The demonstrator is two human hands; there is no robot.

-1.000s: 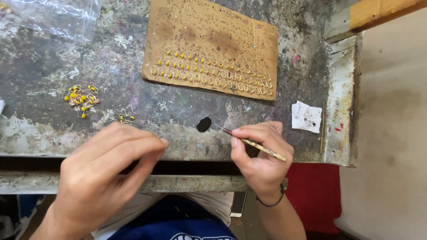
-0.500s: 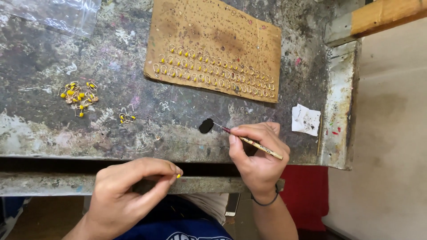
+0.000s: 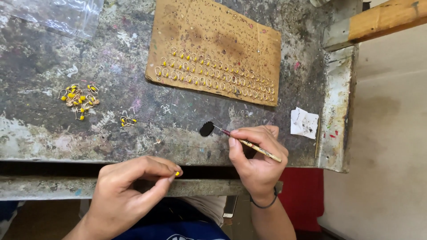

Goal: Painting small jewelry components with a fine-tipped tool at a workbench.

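The left hand (image 3: 129, 195) sits at about seven o'clock, over the near edge of the worn, paint-flecked workbench (image 3: 53, 129), its thumb and forefinger pinched together on a tiny yellow-beaded hook (image 3: 177, 173), the other fingers curled under. The right hand (image 3: 255, 162) lies at five o'clock, thumb and first fingers pressed around a thin paintbrush (image 3: 251, 144) whose tip points toward ten o'clock and touches a small black paint blot (image 3: 207, 129) on the bench top. At twelve o'clock lies a cardboard sheet (image 3: 213, 31) with rows of yellow-tipped hooks (image 3: 213, 73) stuck into it. At nine o'clock a loose heap of hooks (image 3: 79, 98) rests on the bench, with a pair of strays (image 3: 127, 120) just beside it toward the centre. A clear plastic bag (image 3: 62, 15) lies at eleven o'clock, a scrap of white paper (image 3: 304, 122) at three o'clock.
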